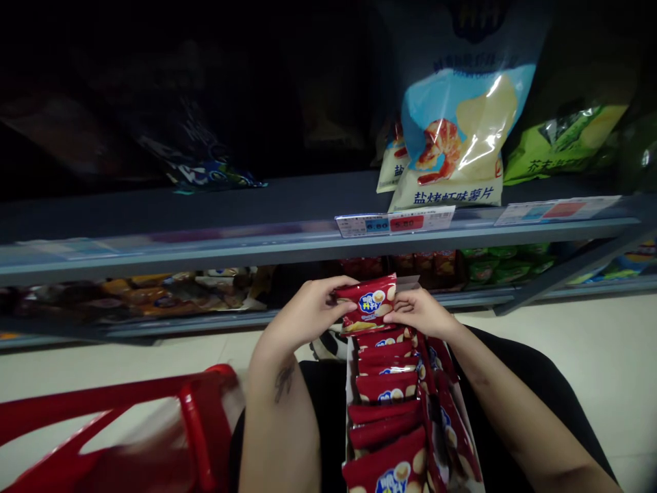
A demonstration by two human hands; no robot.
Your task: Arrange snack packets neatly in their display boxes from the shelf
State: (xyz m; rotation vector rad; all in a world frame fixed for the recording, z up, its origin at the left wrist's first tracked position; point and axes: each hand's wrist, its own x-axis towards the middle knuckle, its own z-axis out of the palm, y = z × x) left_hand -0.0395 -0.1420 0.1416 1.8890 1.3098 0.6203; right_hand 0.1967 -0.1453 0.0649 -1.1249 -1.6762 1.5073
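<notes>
A small red snack packet (368, 305) with a blue and white logo is held up at the far end of an open box (350, 383). My left hand (328, 308) pinches its left side between thumb and fingers. On the other side, my right hand (419, 312) grips the packet's right edge, its fingers partly hidden. The box lies lengthwise over my lap. Several matching red packets (387, 389) stand in a row inside it, with more packed flat along the right side (454, 428).
A grey shelf (287, 205) crosses ahead, carrying a large blue chip bag (462, 137), a green bag (559, 150) and price labels (395, 222). Snacks fill the lower shelf (169, 291). A red plastic basket (200, 424) stands on the pale floor at my left.
</notes>
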